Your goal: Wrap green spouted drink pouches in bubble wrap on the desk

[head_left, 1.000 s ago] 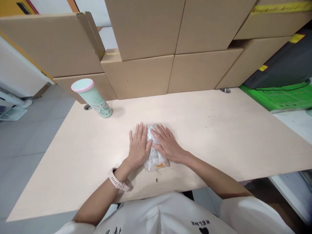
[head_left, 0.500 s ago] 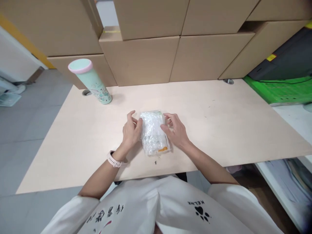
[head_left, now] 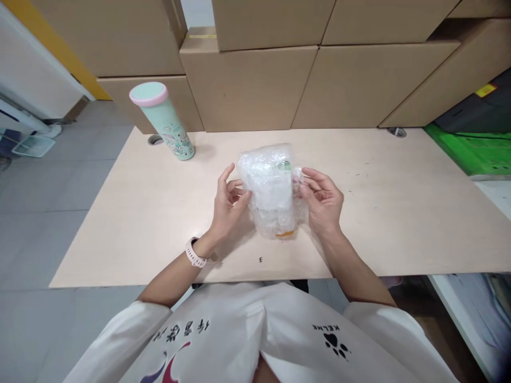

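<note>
A white, flat package in clear bubble wrap (head_left: 271, 194) is raised at its far edge above the table in front of me, with green and orange patches showing through. My left hand (head_left: 230, 205) holds its left edge, the thumb on top and the fingers curled at the side. On the other side, my right hand (head_left: 324, 202) pinches a loose flap of the bubble wrap (head_left: 297, 183) between thumb and fingers, pulled away from the package's right edge. The fingertips behind the wrap are partly hidden.
A mint tumbler with a pink rim (head_left: 167, 125) stands at the table's (head_left: 383, 213) back left. Stacked cardboard boxes (head_left: 255, 90) line the back edge. A green crate (head_left: 475, 151) with a dark case (head_left: 479, 103) above it is at the far right.
The package has tilted up at its far edge. A flap of wrap has come away at its right, and my right hand has moved right, gripping it. The view has shifted a little.
</note>
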